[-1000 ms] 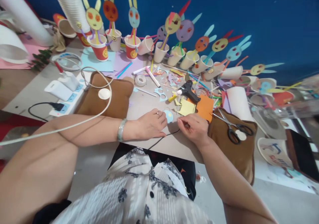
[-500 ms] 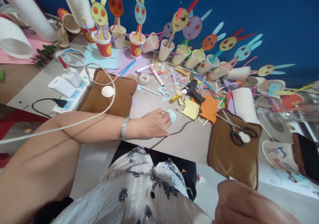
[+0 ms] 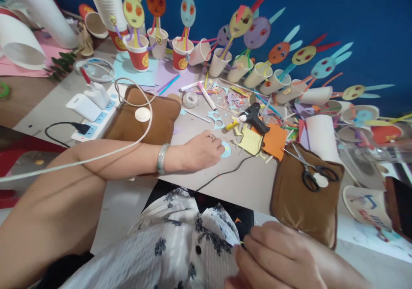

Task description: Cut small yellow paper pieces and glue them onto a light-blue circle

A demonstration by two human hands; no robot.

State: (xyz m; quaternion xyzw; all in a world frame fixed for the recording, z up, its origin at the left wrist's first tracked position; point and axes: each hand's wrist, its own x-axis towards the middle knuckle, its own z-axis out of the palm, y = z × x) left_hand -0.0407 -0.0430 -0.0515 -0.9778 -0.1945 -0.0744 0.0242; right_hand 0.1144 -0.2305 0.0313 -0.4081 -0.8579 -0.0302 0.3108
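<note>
My left hand (image 3: 203, 152), with a ring and a pale bangle at the wrist, rests on the table with its fingers curled together. Its fingertips cover the left edge of a small light blue paper disc (image 3: 226, 150) that has a yellow spot. Low on the right, my right hand (image 3: 277, 254) is held in front of my body, slightly blurred. Its fingers are folded in; whatever may be inside them is hidden. Beyond the left hand lie yellow paper scraps (image 3: 248, 140), an orange paper piece (image 3: 274, 139) and a black glue gun (image 3: 256, 117) with a yellow nozzle.
Scissors (image 3: 310, 169) lie on a brown cushion (image 3: 304, 212) at right. Another brown cushion (image 3: 151, 128) and a power strip (image 3: 99, 119) are at left, crossed by a white cable (image 3: 120, 145). Paper cups with rabbit-face figures (image 3: 138, 57) line the blue wall. Markers and scraps litter the middle.
My right hand has come inward, up and to the left, from the lower right. The fingers of my left hand have drawn closer together beside the disc. The view has shifted slightly.
</note>
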